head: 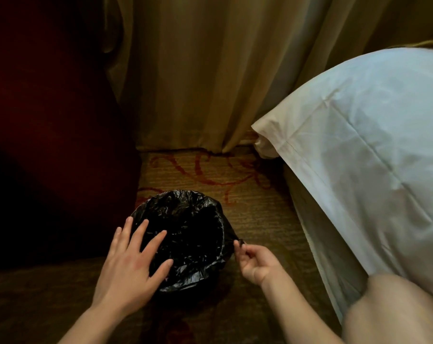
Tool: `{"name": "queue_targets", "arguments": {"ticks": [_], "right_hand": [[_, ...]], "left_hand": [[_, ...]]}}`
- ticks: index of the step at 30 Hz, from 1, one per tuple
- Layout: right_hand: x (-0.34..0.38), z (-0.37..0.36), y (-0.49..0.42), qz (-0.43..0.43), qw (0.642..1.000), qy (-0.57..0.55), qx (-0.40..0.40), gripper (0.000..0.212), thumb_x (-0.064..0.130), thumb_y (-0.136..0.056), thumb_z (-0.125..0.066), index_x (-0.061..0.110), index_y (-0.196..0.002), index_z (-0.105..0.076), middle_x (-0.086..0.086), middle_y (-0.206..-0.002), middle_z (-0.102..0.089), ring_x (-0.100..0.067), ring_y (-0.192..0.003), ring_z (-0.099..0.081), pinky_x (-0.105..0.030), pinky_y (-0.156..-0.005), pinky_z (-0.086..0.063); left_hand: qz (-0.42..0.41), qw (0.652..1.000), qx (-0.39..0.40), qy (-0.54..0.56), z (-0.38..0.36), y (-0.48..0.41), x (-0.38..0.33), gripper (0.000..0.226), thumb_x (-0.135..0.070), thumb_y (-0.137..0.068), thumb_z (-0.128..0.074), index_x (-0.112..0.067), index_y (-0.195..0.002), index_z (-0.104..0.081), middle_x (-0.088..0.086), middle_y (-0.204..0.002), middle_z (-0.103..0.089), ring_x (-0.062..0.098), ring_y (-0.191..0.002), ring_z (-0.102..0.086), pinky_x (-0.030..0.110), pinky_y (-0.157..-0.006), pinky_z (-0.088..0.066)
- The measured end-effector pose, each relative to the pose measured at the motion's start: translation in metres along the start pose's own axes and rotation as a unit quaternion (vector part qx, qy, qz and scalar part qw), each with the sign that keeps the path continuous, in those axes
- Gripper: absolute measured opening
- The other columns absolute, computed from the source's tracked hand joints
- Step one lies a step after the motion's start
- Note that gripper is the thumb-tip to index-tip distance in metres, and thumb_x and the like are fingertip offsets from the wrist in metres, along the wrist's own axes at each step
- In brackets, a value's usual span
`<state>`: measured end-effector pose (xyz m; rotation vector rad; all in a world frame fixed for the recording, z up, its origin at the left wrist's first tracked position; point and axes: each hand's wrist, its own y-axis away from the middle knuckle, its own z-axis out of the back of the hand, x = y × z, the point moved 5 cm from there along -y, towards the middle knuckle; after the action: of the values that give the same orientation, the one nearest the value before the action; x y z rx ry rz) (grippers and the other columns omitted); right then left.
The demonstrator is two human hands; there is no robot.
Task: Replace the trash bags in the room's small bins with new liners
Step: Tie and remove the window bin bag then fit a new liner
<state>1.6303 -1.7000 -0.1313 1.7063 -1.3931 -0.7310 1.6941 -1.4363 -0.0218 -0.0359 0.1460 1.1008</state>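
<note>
Knee (396,311) at the lower right of the frame suggests the person is crouched low to work at floor level. Just above it, the right hand (255,264) pinches a twisted tail of the black liner (185,219) between thumb and curled fingers. It draws the slack out to the right, probably to snug the plastic around the rim. The left hand (131,264) lies spread and flat, fingers straight, over the left edge of the opening. It grips nothing and seems to be steadying the bin against that pull.

The small bin sits at lower centre, wrapped out of sight under the liner, which looks fitted and empty. It stands on the patterned carpet (260,207) between a dark red armchair (49,145) on the left and a bed with a white sheet (371,145) on the right. A tan curtain (198,70) hangs across the top.
</note>
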Motion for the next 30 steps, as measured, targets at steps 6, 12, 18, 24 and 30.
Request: {"name": "queue_targets", "arguments": {"ticks": [6, 12, 18, 24, 30], "right_hand": [[0.007, -0.018, 0.014, 0.111, 0.961, 0.252, 0.014, 0.025, -0.022, -0.087, -0.052, -0.012, -0.106, -0.063, -0.027, -0.102, -0.067, -0.034, -0.088, -0.069, -0.032, -0.065, -0.063], [0.025, -0.026, 0.016, 0.287, 0.741, 0.601, -0.087, 0.011, 0.012, -0.087, -0.073, 0.012, -0.076, -0.071, -0.003, -0.077, -0.072, -0.017, -0.066, -0.067, -0.033, -0.062, -0.059], [0.021, -0.033, 0.010, 0.238, 0.842, 0.480, -0.057, 0.011, 0.000, -0.094, -0.060, 0.001, -0.083, -0.061, -0.016, -0.081, -0.067, -0.027, -0.072, -0.069, -0.036, -0.059, -0.062], [0.013, -0.029, -0.003, 0.190, 0.860, 0.470, -0.063, 0.017, -0.004, -0.096, -0.049, 0.012, -0.090, -0.053, -0.009, -0.061, -0.052, -0.010, -0.033, -0.039, -0.016, -0.030, -0.030], [-0.003, -0.011, -0.027, 0.039, 0.948, 0.312, -0.036, 0.026, 0.006, -0.103, -0.040, 0.013, -0.080, -0.050, -0.001, -0.051, -0.046, -0.001, -0.025, -0.034, -0.012, -0.023, -0.024]], "left_hand": [[0.000, 1.000, -0.003, 0.004, 0.000, -0.002, 0.001, 0.074, -0.078, -0.088, -0.012, -0.042, -0.149, -0.032, 0.001, -0.163, -0.018, 0.019, -0.151, 0.016, 0.041, -0.121, 0.010], [-0.001, 1.000, -0.003, 0.010, 0.000, -0.002, 0.001, 0.074, -0.078, -0.088, -0.012, -0.042, -0.149, -0.032, 0.003, -0.164, -0.014, 0.021, -0.151, 0.015, 0.040, -0.121, 0.011], [-0.003, 1.000, -0.002, 0.014, 0.002, -0.002, -0.001, 0.076, -0.078, -0.086, -0.012, -0.042, -0.152, -0.022, 0.002, -0.166, -0.003, 0.022, -0.150, 0.021, 0.045, -0.123, 0.007], [-0.004, 1.000, 0.002, 0.007, 0.000, -0.001, -0.001, 0.075, -0.077, -0.087, -0.010, -0.042, -0.152, -0.024, 0.003, -0.166, -0.007, 0.023, -0.150, 0.021, 0.045, -0.122, 0.007], [-0.005, 1.000, -0.004, 0.011, -0.001, -0.001, -0.001, 0.076, -0.077, -0.087, -0.008, -0.042, -0.151, -0.026, 0.003, -0.165, -0.010, 0.023, -0.150, 0.019, 0.046, -0.123, 0.005]]}}
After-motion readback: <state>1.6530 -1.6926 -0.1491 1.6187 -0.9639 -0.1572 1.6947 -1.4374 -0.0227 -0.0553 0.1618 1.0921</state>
